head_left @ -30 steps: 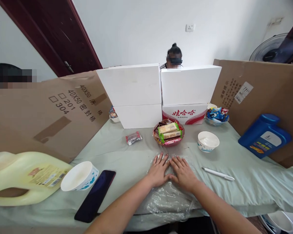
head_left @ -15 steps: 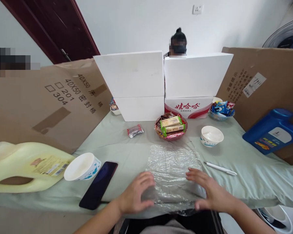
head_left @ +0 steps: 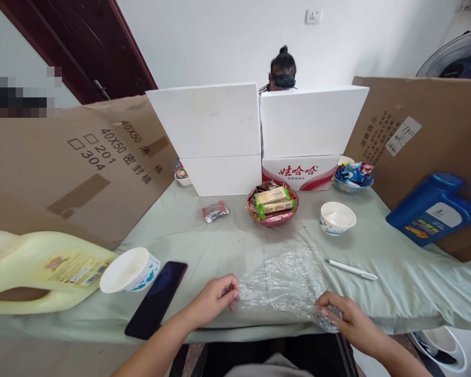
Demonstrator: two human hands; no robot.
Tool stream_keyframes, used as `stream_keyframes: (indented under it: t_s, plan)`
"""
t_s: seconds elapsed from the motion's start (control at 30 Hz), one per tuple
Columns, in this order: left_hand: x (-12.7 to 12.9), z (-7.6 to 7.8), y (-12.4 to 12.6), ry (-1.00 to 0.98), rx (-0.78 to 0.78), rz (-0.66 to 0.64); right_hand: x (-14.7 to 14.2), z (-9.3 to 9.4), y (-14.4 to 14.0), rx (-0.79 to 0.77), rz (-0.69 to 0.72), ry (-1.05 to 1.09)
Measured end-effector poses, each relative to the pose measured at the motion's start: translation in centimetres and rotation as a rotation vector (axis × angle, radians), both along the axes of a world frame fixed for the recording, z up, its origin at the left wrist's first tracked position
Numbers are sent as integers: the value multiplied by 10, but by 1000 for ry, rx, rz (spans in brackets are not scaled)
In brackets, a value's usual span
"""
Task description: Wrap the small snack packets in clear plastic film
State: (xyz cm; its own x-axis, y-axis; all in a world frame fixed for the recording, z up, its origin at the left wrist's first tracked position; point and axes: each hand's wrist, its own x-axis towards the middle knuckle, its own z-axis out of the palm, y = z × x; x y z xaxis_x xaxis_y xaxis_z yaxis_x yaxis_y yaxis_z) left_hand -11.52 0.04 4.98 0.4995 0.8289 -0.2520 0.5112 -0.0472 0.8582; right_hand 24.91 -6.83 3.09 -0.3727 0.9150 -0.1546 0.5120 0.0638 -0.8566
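A thin clear plastic bag lies crinkled on the cloth in front of me. My left hand is closed at its left edge, fingers curled in and the thumb against them; the pinched plastic itself is mostly hidden. At the near right corner, my right hand pinches the bunched film between thumb and fingers. A white pen lies just right of the bag. Beyond the bag is a red bowl heaped with wrapped snacks. Left of my left hand lies a dark phone.
A paper bowl and a yellow jug stand left. Right are another paper bowl, a blue bottle and a bowl of blue packets. White boxes and cardboard wall the table. A person sits behind.
Both hands have gone from spread over the bag to closed at its edges. The bag's near edge has been drawn up and its film is more rumpled. The view has shifted slightly.
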Motion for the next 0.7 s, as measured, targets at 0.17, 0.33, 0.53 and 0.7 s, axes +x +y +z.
stream_keyframes:
  t_s: [0.17,0.33,0.53,0.7]
  plan:
    - [26,1,40,145,206,139,-14,-24,37,119,-305,41]
    - [39,3,30,447,428,210,-21,-35,53,91,-439,-36]
    - [33,25,-10,319,71,-34,-25,-27,42,108,-393,-11]
    - [35,26,9,276,122,47,-30,-37,46,91,-464,38]
